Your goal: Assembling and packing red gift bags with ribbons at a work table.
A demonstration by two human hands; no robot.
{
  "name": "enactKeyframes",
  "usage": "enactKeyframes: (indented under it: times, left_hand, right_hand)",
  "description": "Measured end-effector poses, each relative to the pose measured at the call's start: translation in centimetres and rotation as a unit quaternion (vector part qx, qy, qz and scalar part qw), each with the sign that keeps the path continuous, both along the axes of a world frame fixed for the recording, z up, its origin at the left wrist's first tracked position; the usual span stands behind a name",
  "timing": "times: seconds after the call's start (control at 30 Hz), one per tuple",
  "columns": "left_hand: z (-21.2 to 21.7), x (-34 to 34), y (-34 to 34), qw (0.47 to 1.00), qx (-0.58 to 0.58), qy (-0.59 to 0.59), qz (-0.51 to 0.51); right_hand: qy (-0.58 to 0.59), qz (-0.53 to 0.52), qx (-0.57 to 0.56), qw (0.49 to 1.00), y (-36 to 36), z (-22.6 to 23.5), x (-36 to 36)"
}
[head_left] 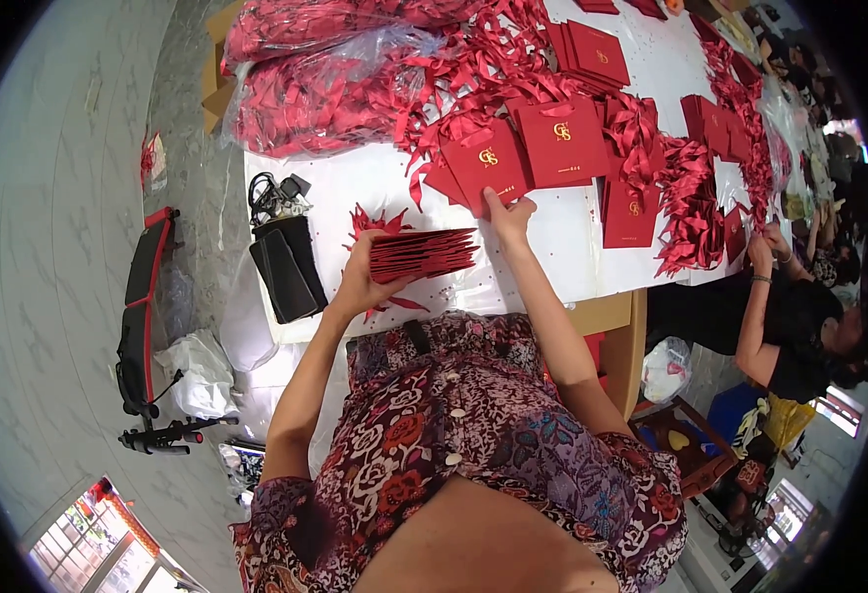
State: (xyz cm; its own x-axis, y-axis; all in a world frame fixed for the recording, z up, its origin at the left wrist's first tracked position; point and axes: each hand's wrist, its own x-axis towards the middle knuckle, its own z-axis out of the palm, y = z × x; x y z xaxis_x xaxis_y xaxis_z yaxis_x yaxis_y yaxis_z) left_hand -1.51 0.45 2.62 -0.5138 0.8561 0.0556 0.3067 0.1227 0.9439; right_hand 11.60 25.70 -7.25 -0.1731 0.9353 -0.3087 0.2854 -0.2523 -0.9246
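Observation:
My left hand (363,279) is wrapped round a thick stack of flat red cards (424,255), seen edge-on. Red ribbon ends (379,219) stick out beyond the stack, on the table side of that hand. To the right, my right hand (507,215) pinches the lower edge of a red card with gold print (486,163), which lies on a fanned pile. Just right of it rests another pile of red cards (564,143) with the same gold mark. Whether these are plain cards or flat-folded bags I cannot tell.
Clear plastic bags of red ribbon (325,104) fill the table's far left. A black pouch (288,267) and keys (281,193) lie at the left edge. More cards and ribbons (693,212) spread rightward. A co-worker (785,331) handles ribbon at the right end.

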Motion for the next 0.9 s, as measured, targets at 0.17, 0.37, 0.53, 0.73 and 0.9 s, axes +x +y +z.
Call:
enactKeyframes:
  times: [0.17, 0.37, 0.53, 0.73, 0.9]
  left_hand:
    - [-0.8, 0.0, -0.6, 1.000, -0.005, -0.003, 0.007]
    - [-1.4, 0.2, -1.2, 1.000, 0.013, -0.002, 0.006]
    - [0.5, -0.4, -1.7, 0.995, 0.027, 0.072, -0.062]
    - [1.4, -0.8, -2.7, 0.990, 0.012, 0.097, -0.104]
    - [1.1, -0.7, -3.0, 0.993, -0.016, 0.053, -0.102]
  right_hand:
    - [-0.072, -0.012, 0.036, 0.997, -1.5, 0.9, -0.3]
    - [0.161, 0.093, -0.298, 0.936, -1.9, 6.6, 0.5]
    - [0.264, 0.128, -0.477, 0.829, -0.9, 9.4, 1.3]
    - [0.232, 0.271, -0.558, 0.749, -1.4, 13.7, 2.0]
    - [0.068, 0.333, -0.476, 0.811, -1.4, 11.4, 1.8]
